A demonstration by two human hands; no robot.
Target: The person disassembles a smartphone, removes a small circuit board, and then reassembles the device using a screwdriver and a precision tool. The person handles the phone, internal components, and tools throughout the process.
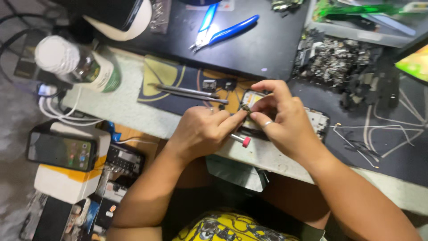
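I see my left hand [200, 131] and right hand [285, 118] meeting over the middle of the worktop [133, 111]. The fingers of both hands are closed together on a small dark part [244, 107], pinched between fingertips just above an opened phone [254, 100] that lies flat on the dark mat [379, 134]. A thin tool with a pink tip [241, 140] sticks out from under my left hand, near the worktop's near edge. Tweezers [189, 93] lie to the left of the phone, and blue pliers [220, 30] sit farther away. A pile of small metal scraps [339, 62] lies at far right. A bottle with a white cap [76, 64] rests at far left.
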